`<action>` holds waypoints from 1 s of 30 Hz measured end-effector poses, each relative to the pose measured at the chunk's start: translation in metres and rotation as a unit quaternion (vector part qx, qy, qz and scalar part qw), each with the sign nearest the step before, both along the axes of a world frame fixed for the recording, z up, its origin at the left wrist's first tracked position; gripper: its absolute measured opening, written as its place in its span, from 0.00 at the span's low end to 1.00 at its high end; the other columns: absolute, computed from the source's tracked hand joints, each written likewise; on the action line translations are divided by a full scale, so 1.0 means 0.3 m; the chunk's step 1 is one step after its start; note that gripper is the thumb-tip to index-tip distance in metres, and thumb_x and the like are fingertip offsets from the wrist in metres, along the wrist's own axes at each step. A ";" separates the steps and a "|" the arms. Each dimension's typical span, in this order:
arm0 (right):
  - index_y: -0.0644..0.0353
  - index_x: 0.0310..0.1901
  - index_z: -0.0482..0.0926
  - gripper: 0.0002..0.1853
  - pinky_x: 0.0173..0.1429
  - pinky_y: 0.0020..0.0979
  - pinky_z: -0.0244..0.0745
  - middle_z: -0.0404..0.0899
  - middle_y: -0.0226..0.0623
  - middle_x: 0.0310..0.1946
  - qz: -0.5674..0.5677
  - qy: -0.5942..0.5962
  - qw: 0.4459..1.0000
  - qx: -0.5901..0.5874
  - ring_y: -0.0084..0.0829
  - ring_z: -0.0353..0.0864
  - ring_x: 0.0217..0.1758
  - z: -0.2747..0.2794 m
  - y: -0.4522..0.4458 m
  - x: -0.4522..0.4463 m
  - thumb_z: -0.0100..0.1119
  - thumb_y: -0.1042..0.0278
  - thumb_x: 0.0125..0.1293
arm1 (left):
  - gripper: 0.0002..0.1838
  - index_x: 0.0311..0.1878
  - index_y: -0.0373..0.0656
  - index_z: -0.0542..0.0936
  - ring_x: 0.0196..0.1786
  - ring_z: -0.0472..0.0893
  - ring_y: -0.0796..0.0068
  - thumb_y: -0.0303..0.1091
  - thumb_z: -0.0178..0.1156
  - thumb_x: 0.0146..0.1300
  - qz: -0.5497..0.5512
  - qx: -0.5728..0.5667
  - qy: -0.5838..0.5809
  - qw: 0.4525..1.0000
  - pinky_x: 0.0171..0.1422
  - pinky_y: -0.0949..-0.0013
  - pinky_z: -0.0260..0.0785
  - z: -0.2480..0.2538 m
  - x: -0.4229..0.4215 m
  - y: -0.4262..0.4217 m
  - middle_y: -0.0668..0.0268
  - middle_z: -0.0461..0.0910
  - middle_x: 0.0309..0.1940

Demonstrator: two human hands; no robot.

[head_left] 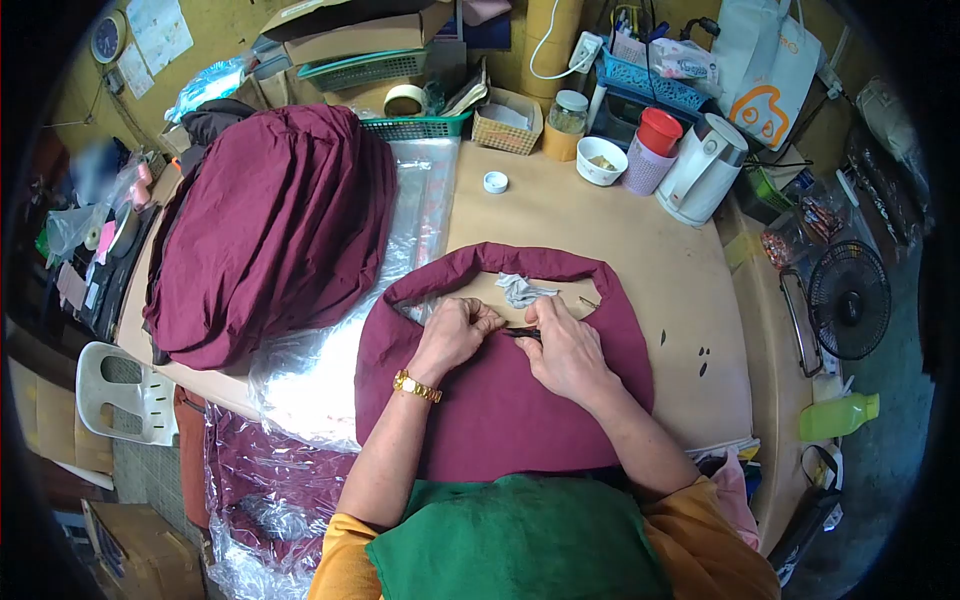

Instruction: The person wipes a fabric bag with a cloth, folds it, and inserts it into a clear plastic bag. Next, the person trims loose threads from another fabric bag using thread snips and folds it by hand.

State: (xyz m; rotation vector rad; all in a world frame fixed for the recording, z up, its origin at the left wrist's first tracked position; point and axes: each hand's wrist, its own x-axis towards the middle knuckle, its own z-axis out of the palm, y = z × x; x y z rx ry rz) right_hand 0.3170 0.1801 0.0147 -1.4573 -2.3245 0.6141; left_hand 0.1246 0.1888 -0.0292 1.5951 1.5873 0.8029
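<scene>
A maroon fabric piece (520, 420) with a padded, curved upper band lies on the brown table (590, 220) in front of me. My left hand (456, 335), with a gold watch on the wrist, pinches the cloth at the inner edge of its opening. Close beside it, my right hand (562, 345) is closed around a small dark tool (522, 332), whose tip points toward my left fingers. Inside the opening, a crumpled grey-white cloth (526, 290) lies just above my right hand.
A tall pile of maroon fabric (270, 230) stands at left beside clear plastic sheets (310, 390). A white lid (495, 182), bowl (602, 161), jar (567, 122), cups and kettle (702, 170) line the back. At right is a black fan (848, 298).
</scene>
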 end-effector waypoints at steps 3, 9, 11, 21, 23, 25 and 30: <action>0.58 0.52 0.66 0.20 0.50 0.53 0.75 0.74 0.47 0.48 -0.001 0.004 1.000 0.006 0.56 0.82 0.46 -0.008 0.002 -0.011 0.64 0.70 0.62 | 0.10 0.38 0.36 0.86 0.32 0.83 0.73 0.35 0.66 0.65 0.008 0.010 0.010 1.000 0.40 0.64 0.73 -0.009 0.008 -0.006 0.58 0.86 0.29; 0.60 0.49 0.66 0.19 0.46 0.51 0.76 0.76 0.48 0.44 -0.024 0.023 0.999 0.012 0.55 0.82 0.44 -0.033 -0.001 -0.033 0.66 0.72 0.60 | 0.09 0.38 0.36 0.84 0.38 0.86 0.59 0.33 0.65 0.64 0.020 0.072 0.070 0.995 0.43 0.60 0.75 -0.024 0.029 -0.020 0.54 0.86 0.33; 0.60 0.48 0.67 0.19 0.45 0.50 0.75 0.77 0.48 0.41 -0.025 0.041 0.998 0.048 0.54 0.82 0.42 -0.048 0.004 -0.032 0.66 0.73 0.60 | 0.08 0.38 0.36 0.84 0.39 0.85 0.57 0.33 0.65 0.64 0.028 0.079 0.077 0.994 0.43 0.59 0.75 -0.028 0.035 -0.023 0.53 0.85 0.34; 0.61 0.47 0.71 0.12 0.49 0.49 0.72 0.74 0.49 0.44 -0.162 0.162 0.964 0.137 0.53 0.77 0.47 -0.010 0.248 0.186 0.60 0.69 0.65 | 0.19 0.33 0.37 0.81 0.28 0.78 0.74 0.46 0.60 0.70 0.075 -0.020 -0.142 0.987 0.35 0.65 0.71 0.211 -0.039 -0.176 0.60 0.78 0.22; 0.61 0.45 0.72 0.10 0.50 0.48 0.71 0.73 0.50 0.45 -0.172 0.134 0.958 0.185 0.53 0.77 0.48 -0.102 0.412 0.312 0.60 0.71 0.65 | 0.21 0.37 0.39 0.82 0.33 0.81 0.71 0.52 0.61 0.68 -0.043 -0.020 -0.035 0.998 0.41 0.65 0.73 0.263 0.004 -0.249 0.61 0.82 0.29; 0.61 0.45 0.74 0.10 0.52 0.47 0.71 0.73 0.50 0.46 -0.155 0.074 0.974 0.149 0.52 0.77 0.49 -0.162 0.503 0.376 0.61 0.72 0.64 | 0.24 0.51 0.40 0.80 0.55 0.81 0.59 0.53 0.64 0.65 -0.128 0.137 0.100 0.977 0.61 0.53 0.70 0.169 0.057 -0.288 0.55 0.82 0.50; 0.61 0.45 0.79 0.10 0.55 0.45 0.72 0.75 0.46 0.45 -0.050 0.040 0.971 0.231 0.48 0.76 0.51 0.042 0.316 0.181 0.62 0.75 0.61 | 0.42 0.74 0.54 0.66 0.79 0.52 0.45 0.65 0.59 0.60 -0.116 0.113 0.329 0.930 0.76 0.28 0.39 0.021 0.124 -0.346 0.54 0.57 0.76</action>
